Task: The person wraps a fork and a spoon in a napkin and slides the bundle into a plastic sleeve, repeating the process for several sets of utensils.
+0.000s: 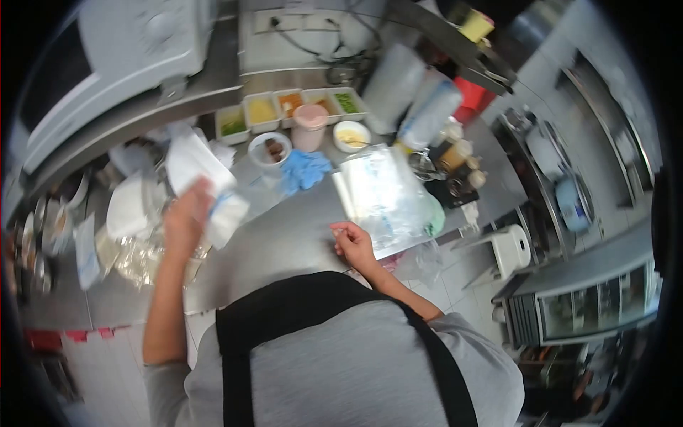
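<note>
My left hand point(188, 213), smeared by motion, is closed at a white paper-like sheet point(196, 162) with a bluish patch near its lower end. Just left of it stand a white container point(129, 203) and crumpled clear-gold plastic wrap point(146, 260). My right hand point(353, 244) hovers by the front of the steel counter point(284, 231), its fingers curled in; whether it pinches anything small I cannot tell. Beside that hand lies a stack of clear plastic bags point(380, 192). Farther back, a crumpled blue glove point(306, 171) rests on the counter.
Behind are trays of chopped food point(262, 110), a pink-lidded tub point(309, 127), a bowl with brown pieces point(270, 151) and a bowl of yellow food point(351, 136). Bottles point(455, 155) stand at right, a white stool point(509, 251) beyond. A microwave point(135, 64) sits upper left.
</note>
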A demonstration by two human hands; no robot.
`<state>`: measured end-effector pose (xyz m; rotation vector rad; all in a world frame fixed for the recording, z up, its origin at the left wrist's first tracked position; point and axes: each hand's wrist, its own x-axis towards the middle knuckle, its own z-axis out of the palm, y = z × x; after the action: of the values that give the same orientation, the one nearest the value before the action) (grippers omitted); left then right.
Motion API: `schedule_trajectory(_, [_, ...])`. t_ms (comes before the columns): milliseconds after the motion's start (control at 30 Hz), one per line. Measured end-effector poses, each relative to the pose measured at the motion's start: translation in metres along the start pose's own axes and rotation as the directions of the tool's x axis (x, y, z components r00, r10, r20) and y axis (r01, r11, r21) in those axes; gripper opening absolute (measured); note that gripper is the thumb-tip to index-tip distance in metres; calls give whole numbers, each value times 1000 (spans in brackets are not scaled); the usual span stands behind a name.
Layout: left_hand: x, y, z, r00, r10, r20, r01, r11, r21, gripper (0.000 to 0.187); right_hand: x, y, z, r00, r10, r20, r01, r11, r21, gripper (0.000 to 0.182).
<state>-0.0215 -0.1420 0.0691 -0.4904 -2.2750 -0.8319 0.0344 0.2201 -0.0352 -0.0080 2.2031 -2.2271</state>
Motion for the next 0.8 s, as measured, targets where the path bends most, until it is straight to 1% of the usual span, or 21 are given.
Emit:
schedule_trajectory(33, [-10, 23, 25, 989, 144, 30, -143, 989, -27, 26, 5, -10, -5, 998, -30, -52, 30, 1000, 4, 17])
schedule_trajectory(67, [-19, 39, 47, 969, 212, 124, -210, 977, -34, 24, 9, -25, -6, 995, -53, -90, 54, 999, 8, 17])
schedule_trajectory(133, [-38, 63, 82, 896, 360, 260, -350, 933, -88, 25, 17, -47, -6, 985, -103, -139, 106, 994, 15, 17])
schedule_trajectory(167, [-49, 71, 95, 847, 340, 408, -335, 938, -88, 26, 19, -56, -6, 980, -130, -151, 135, 991, 18, 17])
schedule_trajectory(200, [-62, 75, 106, 779, 302, 550, -310, 947, -82, 28, 22, -62, -5, 976, -150, -156, 155, 988, 23, 16])
schedule_trajectory(267, [-83, 63, 130, 649, 333, 684, -295, 939, -176, 32, 29, -65, -2, 978, -175, -111, 175, 985, -11, 16])
schedule_trajectory(300, [-86, 63, 131, 651, 332, 682, -268, 942, -203, 33, 33, -67, 5, 987, -129, -91, 130, 992, 2, 16])
schedule_trajectory(333, [-87, 63, 130, 661, 321, 678, -233, 947, -220, 33, 41, -58, 11, 988, -150, -30, 149, 989, -16, 16])
schedule_trajectory(400, [-83, 66, 109, 745, 312, 590, -165, 943, -290, 34, 57, -45, 33, 979, -135, 150, 141, 989, -33, 18])
schedule_trajectory(467, [-95, 54, 91, 797, 265, 543, -97, 943, -319, 29, 61, -51, 81, 925, -85, 370, 116, 991, -62, 21])
schedule_trajectory(500, [-98, 51, 76, 813, 244, 528, -71, 943, -326, 21, 61, -51, 105, 884, -64, 463, 112, 991, -78, 23])
schedule_trajectory(533, [-109, 47, 64, 849, 195, 492, -50, 955, -293, 18, 65, -40, 127, 780, -16, 626, 83, 994, -77, 27])
schedule_trajectory(600, [-131, 37, 35, 904, 118, 410, -20, 972, -234, 13, 56, -33, 175, 633, 52, 772, 144, 973, -183, 29])
schedule_trajectory(633, [-141, 34, 19, 936, 55, 348, 24, 976, -217, 10, 54, -24, 192, 589, 49, 807, 244, 941, -236, 31])
schedule_trajectory(700, [-160, 23, -8, 965, -85, 247, 94, 995, -24, 11, 51, -4, 216, 503, 50, 863, 445, 841, -308, 35])
schedule_trajectory(733, [-166, 19, -16, 971, -146, 187, 136, 988, 69, 11, 50, 2, 222, 568, -62, 821, 480, 835, -269, 36])
schedule_trajectory(800, [-161, 8, -27, 982, -157, 107, 131, 968, 214, 17, 50, 9, 233, 663, -282, 694, 556, 806, -202, 39])
